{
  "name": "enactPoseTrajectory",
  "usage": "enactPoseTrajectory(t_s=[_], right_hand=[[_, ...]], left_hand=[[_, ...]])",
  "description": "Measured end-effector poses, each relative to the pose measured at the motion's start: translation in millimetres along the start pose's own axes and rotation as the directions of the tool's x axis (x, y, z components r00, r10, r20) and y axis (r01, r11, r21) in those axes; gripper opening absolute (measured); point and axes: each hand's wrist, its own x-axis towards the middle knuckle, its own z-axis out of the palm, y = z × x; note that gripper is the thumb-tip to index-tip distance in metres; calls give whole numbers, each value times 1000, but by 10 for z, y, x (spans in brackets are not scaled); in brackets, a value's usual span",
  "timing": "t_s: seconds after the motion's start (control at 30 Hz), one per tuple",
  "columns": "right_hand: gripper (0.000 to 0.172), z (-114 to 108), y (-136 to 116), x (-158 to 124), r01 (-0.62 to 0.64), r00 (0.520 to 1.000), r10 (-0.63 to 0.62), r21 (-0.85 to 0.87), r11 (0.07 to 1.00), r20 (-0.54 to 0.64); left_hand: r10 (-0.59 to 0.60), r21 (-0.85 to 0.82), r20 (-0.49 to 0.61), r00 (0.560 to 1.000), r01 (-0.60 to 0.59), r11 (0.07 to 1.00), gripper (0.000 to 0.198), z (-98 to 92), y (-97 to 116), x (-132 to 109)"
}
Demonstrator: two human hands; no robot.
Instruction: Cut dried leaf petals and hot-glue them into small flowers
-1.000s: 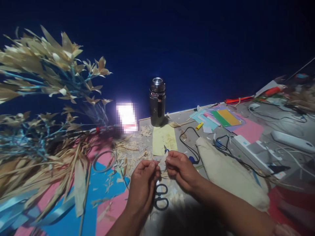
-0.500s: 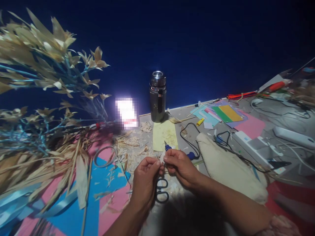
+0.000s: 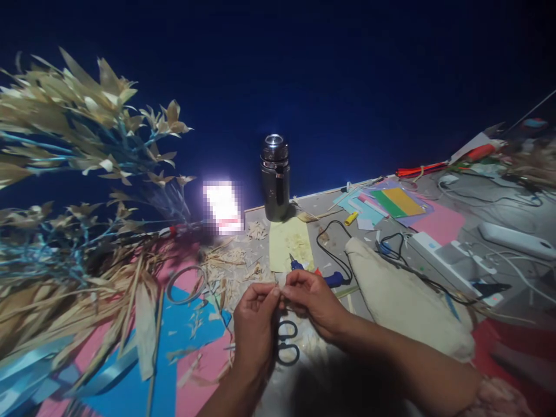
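Observation:
My left hand [image 3: 257, 313] and my right hand [image 3: 313, 301] meet over the near middle of the table, thumbs and fingertips pinched together. Between them is something small and pale, too small to name. Beneath the hands lie scissors [image 3: 287, 353] with dark handles, their blades hidden. Just past my right hand rests a blue-handled tool [image 3: 334, 280] with a pointed tip and a black cord, partly covered by the fingers. Beyond it is a yellow-green sheet [image 3: 289, 240] with crumbs on it.
A dark metal flask [image 3: 275, 188] stands at the back. Left are dried-leaf flowers [image 3: 108, 104], a tape roll [image 3: 186, 285], blue paper [image 3: 160, 359] and scattered husk scraps [image 3: 226, 258]. Right lie a cream cloth bundle [image 3: 399, 295], a power strip [image 3: 452, 263] and coloured sheets [image 3: 397, 202].
The view has tilted slightly, so the scene sits a little lower. My fingertips have drawn closer together, and my right hand has shifted slightly left.

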Motion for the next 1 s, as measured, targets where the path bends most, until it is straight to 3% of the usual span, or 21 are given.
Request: enactPoseTrajectory(t_s=[0.43,0.57,0.77,1.0], right_hand=[[30,-76,-132,-31,21,999,-26,-104,994,-44],[24,-128,-204,-49,38,999,-38,-172,984,-1],[18,-210,-269,-56,136,991,-125,-280,950,56],[20,-222,-309,-69,132,991,-117,-337,932,66]], left_hand=[[-30,-67,50,998,33,997,26,-134,103,82],[19,-24,84,996,-17,1000,21,-189,219,134],[131,119,43,990,-136,984,17,-226,357,172],[42,24,101,994,-44,999,20,-271,255,197]])
